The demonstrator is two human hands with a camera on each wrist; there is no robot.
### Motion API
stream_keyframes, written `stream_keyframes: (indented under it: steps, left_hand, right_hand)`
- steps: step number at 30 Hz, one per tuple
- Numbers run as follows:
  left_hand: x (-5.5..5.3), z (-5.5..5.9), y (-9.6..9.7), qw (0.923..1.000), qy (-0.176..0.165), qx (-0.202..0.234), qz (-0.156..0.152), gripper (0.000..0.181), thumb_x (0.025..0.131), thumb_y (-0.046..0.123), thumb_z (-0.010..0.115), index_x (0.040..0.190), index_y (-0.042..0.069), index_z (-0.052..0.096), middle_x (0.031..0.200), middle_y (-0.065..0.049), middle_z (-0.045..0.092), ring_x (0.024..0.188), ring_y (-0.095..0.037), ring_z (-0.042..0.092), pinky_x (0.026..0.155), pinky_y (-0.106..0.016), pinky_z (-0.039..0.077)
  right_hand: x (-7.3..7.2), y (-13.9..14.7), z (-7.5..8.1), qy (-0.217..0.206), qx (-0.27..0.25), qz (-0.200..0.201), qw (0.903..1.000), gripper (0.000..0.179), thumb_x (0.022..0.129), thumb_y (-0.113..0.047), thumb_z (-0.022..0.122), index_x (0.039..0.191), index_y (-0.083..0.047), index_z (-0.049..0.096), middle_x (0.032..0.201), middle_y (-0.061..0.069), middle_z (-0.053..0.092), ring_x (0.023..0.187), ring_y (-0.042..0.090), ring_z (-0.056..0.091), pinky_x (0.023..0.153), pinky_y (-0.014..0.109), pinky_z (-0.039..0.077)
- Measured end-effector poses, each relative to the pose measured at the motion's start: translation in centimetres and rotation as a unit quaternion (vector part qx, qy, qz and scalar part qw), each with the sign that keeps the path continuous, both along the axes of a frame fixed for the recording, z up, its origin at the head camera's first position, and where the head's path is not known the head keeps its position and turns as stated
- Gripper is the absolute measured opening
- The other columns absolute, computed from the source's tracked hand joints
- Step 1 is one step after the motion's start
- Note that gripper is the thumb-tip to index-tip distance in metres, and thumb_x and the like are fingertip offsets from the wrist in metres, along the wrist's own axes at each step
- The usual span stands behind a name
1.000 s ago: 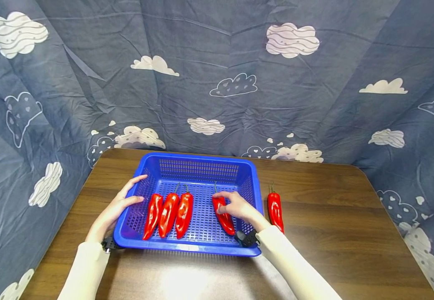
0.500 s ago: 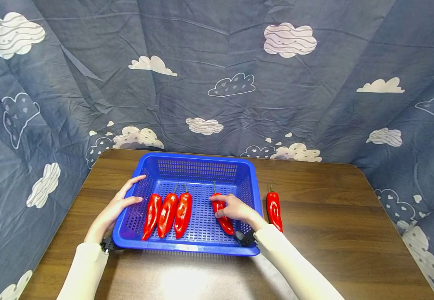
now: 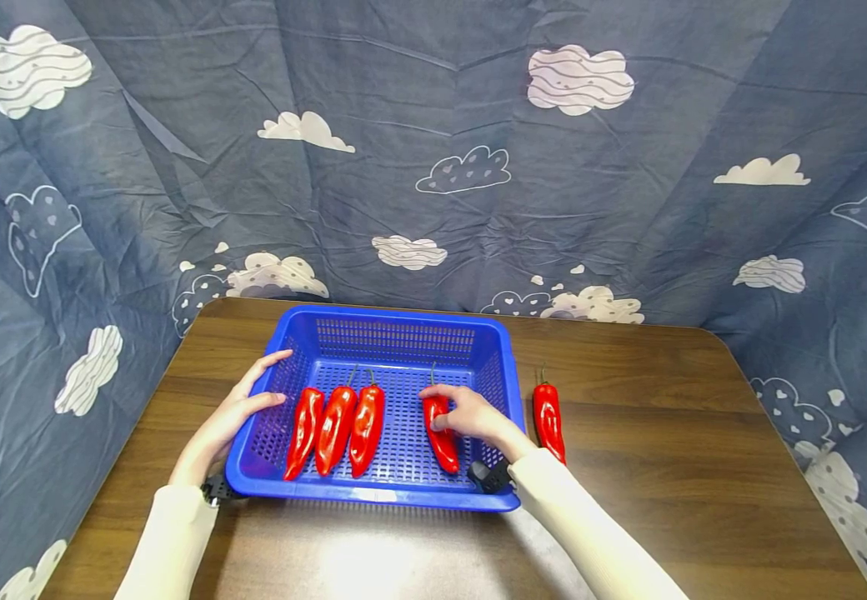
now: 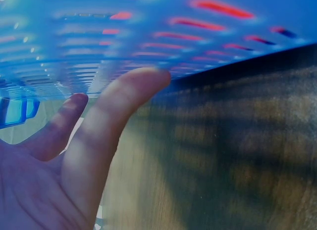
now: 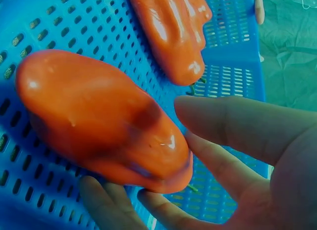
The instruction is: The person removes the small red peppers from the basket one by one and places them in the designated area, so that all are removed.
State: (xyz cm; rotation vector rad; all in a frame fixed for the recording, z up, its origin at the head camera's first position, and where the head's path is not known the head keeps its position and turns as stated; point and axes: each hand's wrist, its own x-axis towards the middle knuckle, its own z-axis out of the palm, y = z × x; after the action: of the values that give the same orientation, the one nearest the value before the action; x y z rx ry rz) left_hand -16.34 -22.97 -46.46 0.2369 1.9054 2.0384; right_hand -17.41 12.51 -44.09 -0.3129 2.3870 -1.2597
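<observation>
A blue plastic basket with slotted walls stands on the table. Three glossy red peppers lie side by side in its left half: a left one, a middle one and a right one. Another red pepper lies in the right half, its green stem pointing away. My right hand holds this pepper near its stem end, thumb and fingers on opposite sides. My left hand rests against the basket's left side, fingers fairly straight; the left wrist view shows its digits along the slotted wall.
A further red pepper lies on the wooden table, right of the basket and partly behind the right sleeve. A blue-grey cloth with white clouds hangs behind the table.
The pepper at my right hand has turned slightly; its lower tip has swung left and it lies straighter. My left hand and the basket have stayed in place.
</observation>
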Motion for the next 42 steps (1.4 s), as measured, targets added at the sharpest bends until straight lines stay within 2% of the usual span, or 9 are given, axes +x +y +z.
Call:
stream_keyframes:
  steps: [4,8,12,20,34,42]
  left_hand:
    - [0.0,0.0,0.0,1.0000,0.003,0.001,-0.001,0.062,0.095,0.004,0.047,0.150,0.024,0.026,0.146,-0.025,0.022,0.114,-0.036,0.048,0.084,-0.046,0.050]
    - [0.0,0.0,0.1,1.0000,0.001,-0.002,-0.001,0.062,0.095,0.004,0.048,0.150,0.024,0.026,0.146,-0.026,0.022,0.113,-0.035,0.048,0.084,-0.047,0.050]
    - [0.0,0.0,0.1,0.9999,0.003,-0.010,-0.001,0.062,0.095,0.005,0.048,0.150,0.023,0.025,0.146,-0.025,0.023,0.115,-0.037,0.047,0.084,-0.046,0.050]
    - [-0.1,0.0,0.1,0.9999,0.006,-0.012,-0.003,0.063,0.094,0.004,0.049,0.150,0.022,0.025,0.147,-0.025,0.022,0.117,-0.039,0.045,0.085,-0.047,0.049]
    - [-0.1,0.0,0.1,0.9998,0.011,-0.015,0.001,0.063,0.094,0.003,0.048,0.150,0.020,0.024,0.148,-0.025,0.020,0.119,-0.041,0.041,0.085,-0.045,0.049]
    - [0.0,0.0,0.1,1.0000,0.006,-0.007,0.003,0.063,0.095,0.003,0.047,0.150,0.021,0.024,0.148,-0.024,0.019,0.118,-0.040,0.042,0.086,-0.046,0.049]
  right_hand:
    - [0.0,0.1,0.0,-0.002,-0.012,-0.006,0.9999,0.050,0.073,0.006,0.065,0.123,-0.003,0.061,0.105,0.017,0.056,0.059,0.015,0.048,0.052,0.025,0.044]
    - [0.0,0.2,0.0,-0.008,-0.037,-0.008,0.9993,0.049,0.075,0.006,0.064,0.123,-0.001,0.060,0.111,0.018,0.056,0.068,0.017,0.054,0.060,0.035,0.052]
    - [0.0,0.3,0.1,-0.013,-0.064,-0.008,0.9978,0.048,0.077,0.006,0.063,0.124,0.000,0.058,0.112,0.019,0.055,0.075,0.019,0.056,0.064,0.040,0.054]
    - [0.1,0.6,0.7,-0.013,-0.102,-0.008,0.9946,0.047,0.079,0.005,0.062,0.126,0.001,0.056,0.117,0.021,0.051,0.080,0.021,0.058,0.067,0.039,0.055]
    - [0.1,1.2,1.7,-0.015,-0.149,-0.017,0.9887,0.045,0.083,0.001,0.064,0.127,0.001,0.054,0.116,0.022,0.046,0.080,0.022,0.060,0.071,0.038,0.054]
    - [0.1,1.4,1.9,-0.012,-0.171,-0.010,0.9852,0.044,0.086,0.000,0.064,0.128,0.002,0.051,0.118,0.024,0.045,0.082,0.025,0.061,0.074,0.042,0.055]
